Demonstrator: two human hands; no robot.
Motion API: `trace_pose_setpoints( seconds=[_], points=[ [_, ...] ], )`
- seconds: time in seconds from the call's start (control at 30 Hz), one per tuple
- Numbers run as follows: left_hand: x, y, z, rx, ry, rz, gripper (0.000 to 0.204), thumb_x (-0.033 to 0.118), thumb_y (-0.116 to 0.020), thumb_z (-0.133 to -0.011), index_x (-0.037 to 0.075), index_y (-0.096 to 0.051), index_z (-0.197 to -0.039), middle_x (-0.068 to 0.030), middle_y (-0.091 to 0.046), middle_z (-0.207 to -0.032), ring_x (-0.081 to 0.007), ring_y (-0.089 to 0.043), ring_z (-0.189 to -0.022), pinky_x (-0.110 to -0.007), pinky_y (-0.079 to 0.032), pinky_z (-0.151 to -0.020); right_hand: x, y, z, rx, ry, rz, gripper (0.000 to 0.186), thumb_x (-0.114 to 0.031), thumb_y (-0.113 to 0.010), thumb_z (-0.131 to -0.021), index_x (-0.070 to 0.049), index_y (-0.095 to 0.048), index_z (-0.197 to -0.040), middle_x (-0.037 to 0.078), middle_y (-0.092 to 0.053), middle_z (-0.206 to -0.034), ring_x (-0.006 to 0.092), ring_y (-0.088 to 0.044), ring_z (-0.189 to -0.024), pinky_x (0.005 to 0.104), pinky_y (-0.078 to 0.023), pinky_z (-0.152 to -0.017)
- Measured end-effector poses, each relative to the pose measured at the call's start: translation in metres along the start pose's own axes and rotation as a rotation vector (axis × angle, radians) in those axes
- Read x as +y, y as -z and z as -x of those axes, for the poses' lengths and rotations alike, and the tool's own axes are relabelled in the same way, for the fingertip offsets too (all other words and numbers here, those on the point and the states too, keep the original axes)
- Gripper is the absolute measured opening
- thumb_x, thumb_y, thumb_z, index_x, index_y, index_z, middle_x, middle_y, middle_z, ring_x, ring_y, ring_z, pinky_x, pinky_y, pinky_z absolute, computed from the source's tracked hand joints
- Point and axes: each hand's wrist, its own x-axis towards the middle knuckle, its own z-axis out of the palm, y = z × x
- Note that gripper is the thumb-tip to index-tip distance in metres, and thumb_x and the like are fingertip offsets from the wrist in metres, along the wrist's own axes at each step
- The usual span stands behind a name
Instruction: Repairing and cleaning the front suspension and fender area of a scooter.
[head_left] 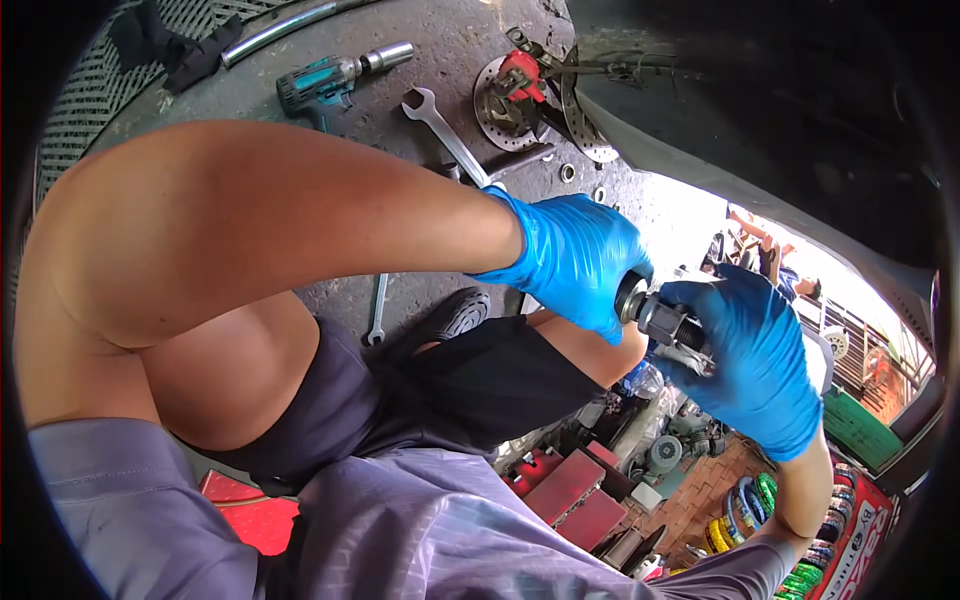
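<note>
Head view: a dark steel threaded fitting [660, 320], with a round flanged end, a hex collar and a threaded stub, is held in the air between two blue-gloved hands, just beside the person's bare knee [575, 345]. The left hand [590, 265] is clamped round the flanged end; the right hand [750, 345] curls about the threaded end, though it is blurred and I cannot tell whether its fingers press on the metal. By its look the fitting should be stiff, dense for its size and hard to break, perhaps slippery if oiled; the flats of the hex collar would give the surest hold, sparing the threads. The knee and black shorts [490, 390] take up room below, and a dark panel [770, 100] overhangs one edge of the concrete floor [450, 50]. Near that edge lie a brake disc [490, 105] with a red caliper [521, 76]. An open-end wrench [445, 130] lies next to these, and beyond it, toward the edge by the slatted mat [75, 135], a teal impact wrench [315, 85]. Past the knee, a red toolbox [565, 490] and a clear bottle [645, 382] crowd the ground.
</note>
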Motion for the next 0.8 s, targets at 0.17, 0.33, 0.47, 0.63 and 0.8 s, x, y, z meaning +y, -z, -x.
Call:
trace_pose_setpoints(
  seconds=[0.17,0.33,0.47,0.63,0.8],
  points=[
    [0.003,-0.004,0.001,-0.019,0.019,-0.004,0.04,0.037,-0.078,-0.07,0.01,-0.072,-0.099,-0.0168,-0.07,-0.082,-0.0362,-0.067,-0.078,-0.044,-0.052,-0.072,0.0,-0.003,0.005,-0.083,-0.023,0.102,0.029,-0.024,-0.075,-0.077,-0.006,-0.06,-0.093,0.012,-0.06,-0.071,0.0333,-0.061,-0.07,0.0425,-0.05,-0.068],
    [0.004,-0.004,0.004,-0.006,-0.017,-0.023,0.041,0.036,-0.078,-0.069,0.009,-0.071,-0.099,-0.0171,-0.069,-0.081,-0.0364,-0.067,-0.077,-0.044,-0.052,-0.071,-0.008,-0.015,0.002,0.145,0.081,0.132,0.024,-0.025,-0.075,-0.077,-0.007,-0.061,-0.084,0.012,-0.058,-0.067,0.0329,-0.058,-0.063,0.0434,-0.044,-0.056],
    [0.002,-0.004,0.005,0.026,0.017,-0.067,0.043,0.037,-0.079,-0.068,0.008,-0.071,-0.099,-0.0176,-0.069,-0.082,-0.0367,-0.067,-0.077,-0.044,-0.052,-0.071,0.003,-0.02,0.005,0.043,-0.009,0.138,0.02,-0.024,-0.073,-0.079,-0.007,-0.061,-0.08,0.011,-0.055,-0.061,0.032,-0.055,-0.054,0.0435,-0.045,-0.053],
    [0.018,0.002,-0.006,0.025,-0.016,-0.083,0.042,0.036,-0.079,-0.068,0.008,-0.071,-0.099,-0.0173,-0.069,-0.083,-0.0367,-0.067,-0.078,-0.044,-0.052,-0.072,0.0,-0.014,0.018,0.347,-0.001,0.189,0.024,-0.028,-0.072,-0.078,-0.007,-0.062,-0.073,0.011,-0.052,-0.054,0.0308,-0.052,-0.046,0.0436,-0.044,-0.051],
    [-0.005,-0.004,-0.018,0.113,-0.167,-0.067,0.039,0.036,-0.08,-0.07,0.008,-0.07,-0.095,-0.0176,-0.068,-0.085,-0.036,-0.066,-0.077,-0.043,-0.051,-0.072,0.028,-0.026,0.014,0.258,0.02,0.183,0.024,-0.027,-0.075,-0.074,-0.007,-0.064,-0.082,0.013,-0.056,-0.059,0.034,-0.057,-0.052,0.041,-0.046,-0.052]
  ],
)
